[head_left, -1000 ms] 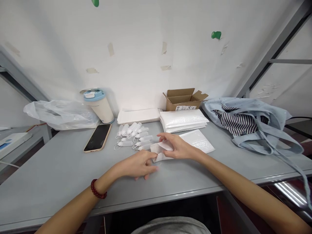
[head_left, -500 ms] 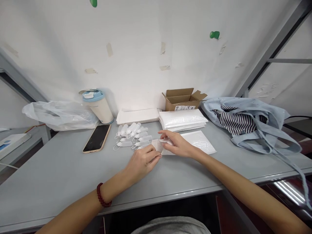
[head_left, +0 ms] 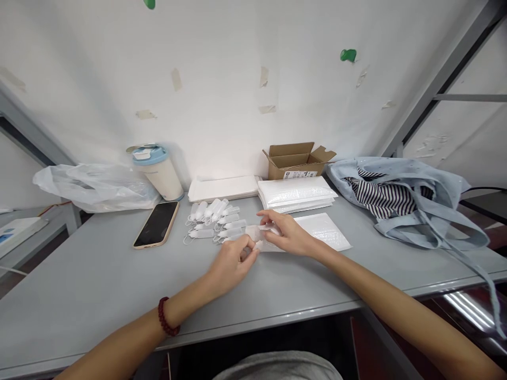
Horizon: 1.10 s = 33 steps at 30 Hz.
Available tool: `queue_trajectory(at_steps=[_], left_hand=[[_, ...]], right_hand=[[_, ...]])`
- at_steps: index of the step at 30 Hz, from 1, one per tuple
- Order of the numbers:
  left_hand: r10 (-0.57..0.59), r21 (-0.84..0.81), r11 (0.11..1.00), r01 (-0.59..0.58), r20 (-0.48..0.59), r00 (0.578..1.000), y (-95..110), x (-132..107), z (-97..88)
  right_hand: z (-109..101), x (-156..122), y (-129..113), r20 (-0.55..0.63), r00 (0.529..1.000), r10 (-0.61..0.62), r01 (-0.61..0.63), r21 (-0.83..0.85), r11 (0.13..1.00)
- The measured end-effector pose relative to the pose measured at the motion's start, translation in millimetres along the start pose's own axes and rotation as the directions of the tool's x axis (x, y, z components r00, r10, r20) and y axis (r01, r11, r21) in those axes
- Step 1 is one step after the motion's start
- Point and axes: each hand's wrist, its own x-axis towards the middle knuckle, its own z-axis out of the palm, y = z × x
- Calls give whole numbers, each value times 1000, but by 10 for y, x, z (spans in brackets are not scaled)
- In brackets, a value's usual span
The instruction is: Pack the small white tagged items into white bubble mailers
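Note:
A white bubble mailer (head_left: 325, 231) lies on the grey table, its open end under my hands. My left hand (head_left: 233, 263) is closed, thumb and fingers pinching the mailer's translucent flap (head_left: 253, 232). Over the mailer's mouth, my right hand (head_left: 291, 233) curls its thumb and fingers round a small white tube-like item, mostly covered by the fingers. Just left of the mailer sit several small white tube-shaped items (head_left: 202, 233) with cord loops, laid in a loose group.
Behind them are a stack of bubble mailers (head_left: 295, 192), flat white packets (head_left: 224, 188) and an opened cardboard box (head_left: 299, 161). A phone (head_left: 156, 224), cup (head_left: 162, 174) and plastic bag (head_left: 95, 187) are at left. A blue cloth bag (head_left: 404, 195) lies right.
My left hand has shifted slightly left and pulled the flap a little that way. My right hand stays almost in place. The view has moved slightly.

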Motion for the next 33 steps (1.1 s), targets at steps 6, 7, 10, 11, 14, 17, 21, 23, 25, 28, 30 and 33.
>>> queue_trajectory(at_steps=[6, 7, 10, 11, 14, 17, 21, 23, 25, 28, 30, 33], left_hand=[[-73, -231, 965, 124, 219, 973, 2, 15, -48], [-55, -206, 973, 108, 249, 967, 11, 15, -55], [54, -61, 997, -38, 296, 954, 28, 12, -54], [98, 7, 994, -105, 294, 951, 21, 10, -46], [188, 202, 949, -241, 247, 950, -42, 10, -17], [286, 311, 890, -334, 191, 939, -121, 19, -26], [456, 398, 787, -470, 137, 879, -154, 29, -94], [492, 453, 743, -493, 131, 861, -140, 26, -118], [494, 497, 715, -492, 139, 858, -123, 21, -125], [425, 553, 709, -438, 161, 891, -115, 15, -118], [376, 575, 715, -398, 164, 912, -120, 13, -109], [363, 559, 744, -365, 122, 924, -125, 10, -92]], right_hand=[[-5, -12, -34, 37, 999, -18, 19, -10, 1000], [-2, -15, -34, 51, 998, -21, 21, -11, 1000], [10, -22, -33, 71, 997, -28, 30, -26, 999], [8, -25, -36, 77, 997, -30, 32, -29, 999], [-30, -31, -57, 79, 996, -43, 43, -6, 999], [-117, -22, -73, 24, 997, -71, 71, 7, 997], [-221, 6, -43, 128, 985, -116, 123, -44, 991], [-235, 16, -16, 285, 954, -90, 115, -72, 991], [-224, 19, 6, 375, 925, -66, 110, -99, 989], [-194, 19, 19, 377, 924, -67, 120, -120, 985], [-182, 18, 16, 376, 925, -60, 115, -124, 986], [-181, 18, 9, 379, 924, -43, 97, -124, 987]])
